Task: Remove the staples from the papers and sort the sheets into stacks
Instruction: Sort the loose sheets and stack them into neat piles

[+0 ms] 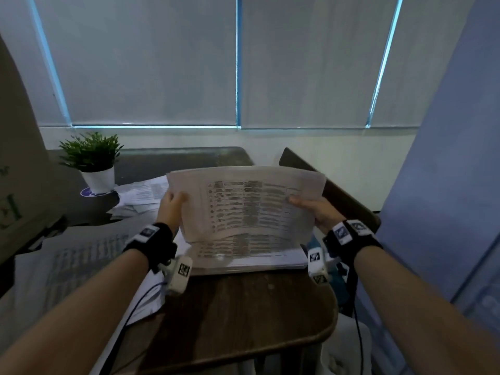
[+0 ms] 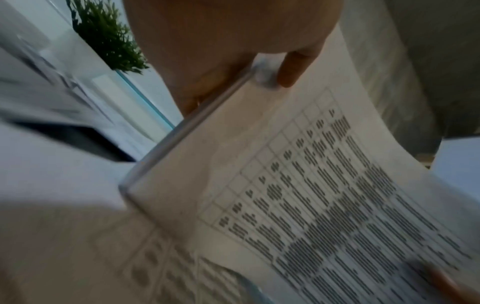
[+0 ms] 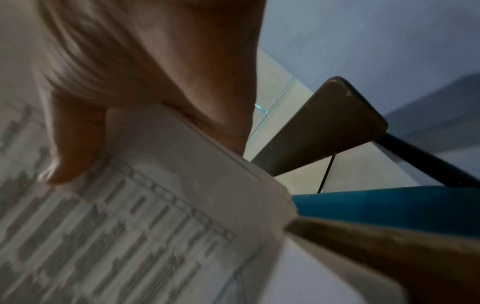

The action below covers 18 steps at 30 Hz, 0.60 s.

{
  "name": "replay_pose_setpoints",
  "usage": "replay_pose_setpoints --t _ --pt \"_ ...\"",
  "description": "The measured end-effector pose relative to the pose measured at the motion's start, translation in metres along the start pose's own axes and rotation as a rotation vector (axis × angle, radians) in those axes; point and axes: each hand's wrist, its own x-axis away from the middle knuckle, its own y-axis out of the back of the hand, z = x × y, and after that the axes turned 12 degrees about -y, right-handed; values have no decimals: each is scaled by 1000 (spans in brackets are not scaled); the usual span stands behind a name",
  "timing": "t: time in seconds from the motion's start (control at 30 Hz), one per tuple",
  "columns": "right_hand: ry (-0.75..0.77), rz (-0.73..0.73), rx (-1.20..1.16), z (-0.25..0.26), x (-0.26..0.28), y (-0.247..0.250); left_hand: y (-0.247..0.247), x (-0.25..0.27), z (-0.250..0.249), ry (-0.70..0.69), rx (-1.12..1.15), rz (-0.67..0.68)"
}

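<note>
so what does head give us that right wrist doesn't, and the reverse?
Head only: the left hand gripping the sheaf's left edge, the potted plant, loose papers beside it, the stack lying under the lifted sheaf, and the window blinds.
Right wrist only: the right thumb pressed on the printed face, seen close up, and a blue object just past the table edge.
Both: the right hand gripping the sheaf of printed tables at its right edge, the brown table, and the blue wall.
</note>
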Motion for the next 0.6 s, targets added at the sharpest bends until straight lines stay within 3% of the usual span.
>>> replay_pose_setpoints --t 0.1,0.27,0.37,0.43,0.53,0.6 --pt "20 -19 -74 -9 7 -12 -15 5 8 -26 -156 -49" --pt "107 -42 -128 19 1 -25 -33 -9 -20 -273 -211 -56" --pt "158 -113 -1 19 -1 -13 -16 -8 -10 -193 -190 -79" --pt "272 -223 128 15 -1 -9 -8 -2 -3 -157 -217 -37" --pt "651 -403 413 22 1 -12 -9 -3 -11 -293 -259 -4" --pt "795 -462 765 38 1 -14 -12 -11 -24 -404 -306 18"
